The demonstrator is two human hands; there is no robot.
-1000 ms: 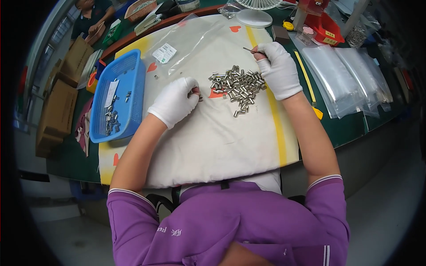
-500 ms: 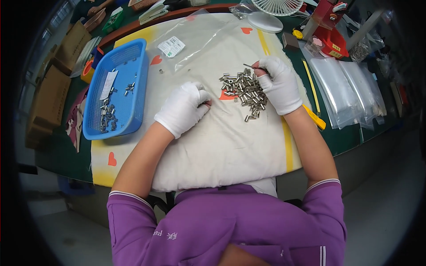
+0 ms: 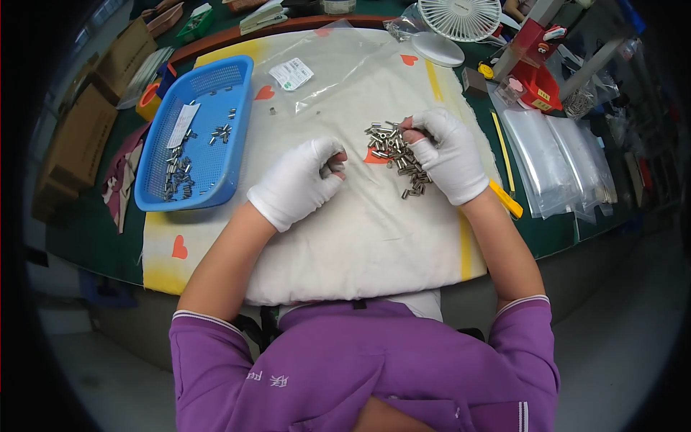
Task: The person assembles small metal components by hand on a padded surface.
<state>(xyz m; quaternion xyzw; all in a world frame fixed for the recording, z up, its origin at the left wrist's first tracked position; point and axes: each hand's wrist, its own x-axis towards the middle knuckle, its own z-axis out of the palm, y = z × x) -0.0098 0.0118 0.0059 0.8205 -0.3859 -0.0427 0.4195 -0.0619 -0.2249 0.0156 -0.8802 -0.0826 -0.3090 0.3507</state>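
My left hand (image 3: 299,181), in a white glove with bare fingertips, hovers over the middle of the cloth. Its thumb and fingers are curled but apart, and I see nothing between them. My right hand (image 3: 448,155), gloved the same way, is at the right side of a pile of small silvery metal tubes (image 3: 396,153). Thumb and forefinger are pinched on a thin metal rod (image 3: 391,123), whose tip reaches over the pile's far edge. The glove covers the rest of the rod and part of the pile.
A blue plastic basket (image 3: 234,155) with more tubes and a paper slip stands at the left. Clear plastic bags (image 3: 551,162) lie at the right, near a yellow-handled cutter (image 3: 507,199). A white fan (image 3: 459,18) and a red bin (image 3: 536,88) stand at the back right.
My left thumb and fingers have parted. The right hand has come down nearer the pile with the rod, and the whole view has shifted slightly.
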